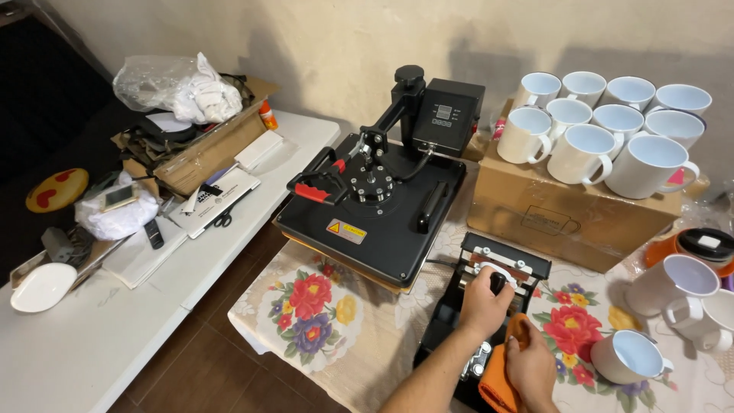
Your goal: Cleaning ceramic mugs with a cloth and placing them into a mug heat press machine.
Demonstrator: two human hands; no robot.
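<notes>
- Left hand (483,304): lower centre of the frame, fingers wrapped around the black knob of the lever (497,281) on the mug press (489,294).
- Right hand (530,367): bottom centre-right, clasped on an orange cloth (497,382) that rests against the near end of the mug press.
- Position of the mug press: on the floral tablecloth (313,306), directly ahead of both hands, just below the flat heat press (375,206) and left of the cardboard box (566,206).
- Long axis: the mug press runs from the bottom edge of the frame up and slightly right, roughly in line with the forearms. The lever sits at its far end, so the left hand is the nearer one to it; the right hand is at the near end.
- Count, white mugs: nine on top of the cardboard box in the upper right; three on the tablecloth at the right edge, one (628,356) lying on its side nearest the right hand.
- Count, presses: one flat heat press, one mug press.
- A second table (252,199) at the left carries assorted clutter, well apart from the hands.
</notes>
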